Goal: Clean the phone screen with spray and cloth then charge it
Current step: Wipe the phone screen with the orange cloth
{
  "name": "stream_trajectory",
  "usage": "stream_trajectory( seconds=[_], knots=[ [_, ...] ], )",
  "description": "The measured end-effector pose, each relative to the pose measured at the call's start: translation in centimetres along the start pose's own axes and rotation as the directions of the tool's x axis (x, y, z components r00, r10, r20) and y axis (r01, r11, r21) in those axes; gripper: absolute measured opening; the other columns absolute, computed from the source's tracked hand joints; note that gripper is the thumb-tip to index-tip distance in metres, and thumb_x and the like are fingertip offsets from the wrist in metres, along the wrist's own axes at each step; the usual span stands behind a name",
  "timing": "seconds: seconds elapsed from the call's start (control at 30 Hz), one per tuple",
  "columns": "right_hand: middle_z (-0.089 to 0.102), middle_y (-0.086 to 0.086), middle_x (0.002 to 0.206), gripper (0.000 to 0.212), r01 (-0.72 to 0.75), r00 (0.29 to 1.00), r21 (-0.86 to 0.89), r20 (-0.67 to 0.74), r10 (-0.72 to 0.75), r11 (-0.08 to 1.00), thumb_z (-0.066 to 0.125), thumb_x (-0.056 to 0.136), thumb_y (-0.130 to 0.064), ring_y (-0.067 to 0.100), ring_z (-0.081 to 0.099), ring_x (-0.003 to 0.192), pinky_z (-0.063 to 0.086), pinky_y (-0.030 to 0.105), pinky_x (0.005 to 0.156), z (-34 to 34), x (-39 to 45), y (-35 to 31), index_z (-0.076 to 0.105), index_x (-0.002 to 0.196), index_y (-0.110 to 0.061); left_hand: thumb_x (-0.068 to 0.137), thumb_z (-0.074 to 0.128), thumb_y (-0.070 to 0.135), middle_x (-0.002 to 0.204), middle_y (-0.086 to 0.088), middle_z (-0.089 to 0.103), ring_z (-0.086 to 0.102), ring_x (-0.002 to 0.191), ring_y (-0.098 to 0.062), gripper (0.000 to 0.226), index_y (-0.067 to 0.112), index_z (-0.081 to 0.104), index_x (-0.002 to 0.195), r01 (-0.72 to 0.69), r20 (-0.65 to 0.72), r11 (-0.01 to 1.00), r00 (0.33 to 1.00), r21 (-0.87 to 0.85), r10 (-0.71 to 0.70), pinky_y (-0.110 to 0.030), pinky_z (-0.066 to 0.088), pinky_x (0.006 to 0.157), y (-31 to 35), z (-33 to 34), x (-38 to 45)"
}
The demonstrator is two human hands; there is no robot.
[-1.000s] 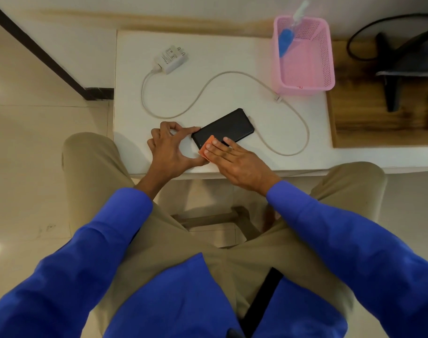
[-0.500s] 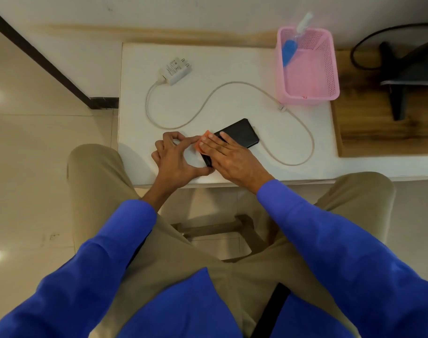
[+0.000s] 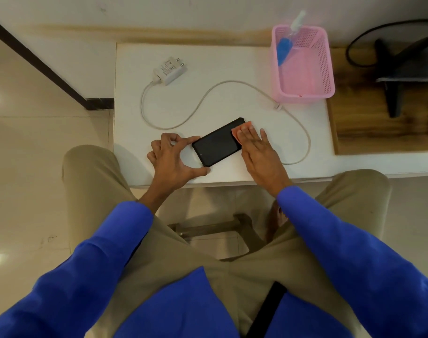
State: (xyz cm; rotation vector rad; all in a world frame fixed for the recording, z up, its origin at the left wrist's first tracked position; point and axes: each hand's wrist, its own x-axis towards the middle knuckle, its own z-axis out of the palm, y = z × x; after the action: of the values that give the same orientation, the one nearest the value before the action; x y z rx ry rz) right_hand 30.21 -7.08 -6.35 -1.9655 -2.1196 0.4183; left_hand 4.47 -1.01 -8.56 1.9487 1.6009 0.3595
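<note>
A black phone (image 3: 217, 142) lies screen up and slanted on the white table (image 3: 232, 69). My left hand (image 3: 174, 159) pinches its near-left end between thumb and forefinger. My right hand (image 3: 259, 152) lies flat on an orange cloth (image 3: 236, 132), pressing it against the phone's far-right end; most of the cloth is hidden under the fingers. A white charger plug (image 3: 170, 69) rests at the back of the table, and its cable (image 3: 208, 93) loops round behind the phone to the right. The blue spray bottle (image 3: 284, 50) leans inside the pink basket (image 3: 305, 93).
The pink basket stands at the table's back right corner. A wooden surface (image 3: 368, 123) with a black stand (image 3: 395, 79) and black cord adjoins on the right. A wall runs along the back. My knees flank the table's front edge.
My right hand has slid the orange cloth along the screen from the phone's near-left end to its far-right end. My left hand has kept its hold on the phone.
</note>
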Motion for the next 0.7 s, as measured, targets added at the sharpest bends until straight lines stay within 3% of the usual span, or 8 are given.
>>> stream_trajectory(
  seconds=[0.27,0.37,0.53,0.6,0.7],
  knots=[
    [0.011,0.018,0.170,0.056,-0.110,0.992,-0.018,0.056,0.110,0.994,0.033,0.111,-0.011,0.031,0.005,0.159,-0.003,0.042,0.130,2.0,-2.2,-4.8,0.013,0.162,-0.004,0.056,0.080,0.078,0.115,0.011,0.044,0.034,0.116,-0.017,0.092,0.048,0.058,0.140,-0.005,0.039,0.999,0.999,-0.041,0.007,-0.035,0.022,0.091,0.2,-0.5,0.2],
    [0.019,0.020,0.169,0.055,-0.067,0.996,0.022,0.057,0.065,0.998,0.036,0.110,-0.012,0.033,0.009,0.159,-0.005,0.042,0.128,2.5,-2.1,-8.1,0.019,0.162,-0.003,0.055,0.081,0.079,0.112,0.010,0.046,0.033,0.112,-0.015,0.092,0.049,0.059,0.139,-0.015,0.038,0.998,0.999,-0.065,0.018,-0.035,0.023,0.089,0.5,-1.0,0.1],
    [0.013,0.017,0.171,0.056,0.095,0.982,-0.020,0.164,-0.091,0.995,0.031,0.111,-0.016,0.029,0.004,0.160,-0.014,0.038,0.125,2.7,-2.8,-9.7,0.011,0.164,-0.007,0.065,0.088,0.068,0.112,0.009,0.050,0.039,0.112,-0.020,0.085,0.045,0.061,0.141,-0.054,0.041,0.997,0.998,-0.048,0.056,-0.033,0.023,0.086,0.3,-1.4,-0.2],
    [0.020,0.014,0.170,0.053,0.143,0.968,0.022,0.206,-0.145,0.989,0.032,0.112,-0.016,0.027,0.009,0.159,-0.010,0.033,0.125,1.2,-2.5,-8.8,0.018,0.163,-0.010,0.065,0.086,0.070,0.112,0.009,0.051,0.037,0.112,-0.018,0.085,0.044,0.061,0.141,-0.060,0.039,0.997,0.997,-0.043,0.062,-0.033,0.022,0.086,0.3,-1.4,-0.3],
    [0.039,0.008,0.163,0.048,0.097,0.922,0.138,0.360,-0.141,0.986,0.032,0.114,-0.028,0.028,0.021,0.156,0.020,0.039,0.125,-1.4,-2.1,-7.1,0.031,0.161,-0.024,0.064,0.085,0.073,0.115,0.008,0.050,0.037,0.113,-0.018,0.086,0.044,0.060,0.141,-0.058,0.039,0.998,0.997,-0.030,0.060,-0.032,0.020,0.087,0.2,-1.4,-0.3]
  ],
)
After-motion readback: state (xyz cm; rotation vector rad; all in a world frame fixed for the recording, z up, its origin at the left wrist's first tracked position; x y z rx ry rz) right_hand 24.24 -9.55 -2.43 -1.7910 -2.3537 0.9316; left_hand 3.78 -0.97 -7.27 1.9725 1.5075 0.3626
